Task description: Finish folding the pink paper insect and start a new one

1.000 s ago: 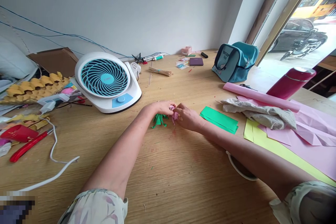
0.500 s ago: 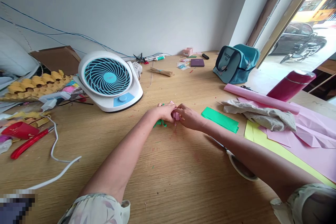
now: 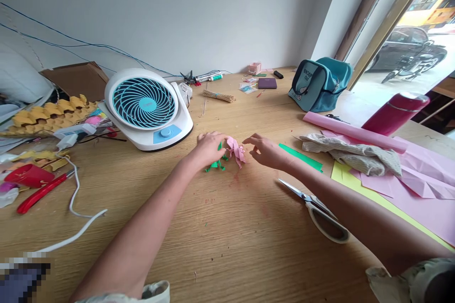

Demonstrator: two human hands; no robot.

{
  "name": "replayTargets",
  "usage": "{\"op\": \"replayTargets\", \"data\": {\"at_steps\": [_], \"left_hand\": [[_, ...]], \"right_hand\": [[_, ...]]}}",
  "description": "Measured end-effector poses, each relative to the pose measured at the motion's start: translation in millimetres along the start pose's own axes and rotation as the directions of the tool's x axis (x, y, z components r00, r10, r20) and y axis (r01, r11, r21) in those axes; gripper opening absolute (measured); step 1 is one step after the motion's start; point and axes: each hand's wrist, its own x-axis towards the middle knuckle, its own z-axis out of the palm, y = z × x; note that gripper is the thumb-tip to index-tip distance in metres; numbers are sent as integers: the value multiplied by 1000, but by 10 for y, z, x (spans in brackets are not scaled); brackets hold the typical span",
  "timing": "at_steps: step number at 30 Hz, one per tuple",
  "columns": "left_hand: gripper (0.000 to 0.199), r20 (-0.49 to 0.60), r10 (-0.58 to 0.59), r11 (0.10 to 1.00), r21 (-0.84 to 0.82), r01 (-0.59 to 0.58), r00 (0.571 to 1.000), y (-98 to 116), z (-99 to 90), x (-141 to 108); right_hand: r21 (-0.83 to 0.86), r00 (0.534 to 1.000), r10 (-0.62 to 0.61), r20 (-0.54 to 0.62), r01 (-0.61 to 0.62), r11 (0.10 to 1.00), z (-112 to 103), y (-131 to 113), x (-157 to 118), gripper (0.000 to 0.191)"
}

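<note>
A small bunch of crumpled pink paper pieces (image 3: 236, 151) lies on the table between my hands. My left hand (image 3: 210, 147) is at its left, fingers stretched out and thumb apart, over some green paper scraps (image 3: 215, 165) that it partly hides. Just right of the pink pieces, my right hand (image 3: 265, 151) hovers with fingers spread and nothing in them. Folded green paper (image 3: 302, 157) lies behind my right wrist. Scissors (image 3: 309, 201) with pale handles rest beside my right forearm, which covers part of them.
A white and blue fan (image 3: 145, 109) stands at the back left. Farther right are a bundle of thin sticks (image 3: 219, 97), a teal bag (image 3: 318, 85), a crumpled cloth (image 3: 351, 151), pink paper (image 3: 423, 208) and a dark pink bottle (image 3: 396, 113). A red-handled tool (image 3: 44, 192) and white cable (image 3: 73, 199) lie left.
My hands have moved apart, the left one leftward and the right one rightward. The pink paper pieces, pinched between them before, now lie uncovered, and more of the scissors shows.
</note>
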Motion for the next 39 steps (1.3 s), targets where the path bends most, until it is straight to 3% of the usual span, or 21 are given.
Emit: {"op": "replayTargets", "data": {"at_steps": [3, 6, 10, 13, 16, 20, 24, 27, 30, 33, 36, 39], "left_hand": [[20, -312, -59, 994, -103, 28, 948, -132, -10, -339], [13, -539, -161, 965, -261, 17, 827, -205, 41, -690], [9, -629, -305, 918, -395, 43, 715, -192, 231, -1005], [11, -650, -307, 914, -405, 26, 695, -143, 386, -1100], [10, -664, -249, 934, -358, -7, 705, -64, 473, -1148], [9, -643, -27, 969, -205, -139, 766, 100, 494, -1220], [9, -570, 170, 961, -83, -263, 804, 267, 502, -1280], [12, -474, 245, 956, -29, -293, 846, 352, 512, -1299], [17, -374, 199, 977, 5, -213, 906, 410, 496, -1269], [20, -331, 94, 996, 32, -88, 939, 463, 454, -1153], [16, -309, 17, 1000, 31, -8, 951, 513, 421, -974], [13, -283, -60, 997, 27, 70, 957, 552, 432, -800]], "right_hand": [[-41, 995, 98, 20, -97, 994, -114, 35, -91, 34], [-79, 992, 112, 51, -108, 991, -147, 44, -189, 28], [-87, 993, 80, 86, -72, 994, -159, -39, -301, 23], [-74, 995, 63, 79, -57, 996, -215, -163, -402, 22], [-76, 998, 52, 42, -48, 996, -291, -263, -543, 22], [-70, 997, 61, -40, -64, 996, -323, -332, -775, 22], [-82, 998, 20, -66, -26, 996, -203, -448, -973, 21], [-139, 998, 10, -57, -18, 990, -65, -562, -1057, 20], [-182, 1000, 5, -9, -7, 983, 11, -616, -1061, 21], [-205, 999, 25, 30, -19, 979, -16, -562, -941, 22], [-166, 996, 77, 45, -68, 984, -85, -422, -663, 17], [-73, 996, 74, 56, -70, 995, -103, -273, -286, 24]]}}
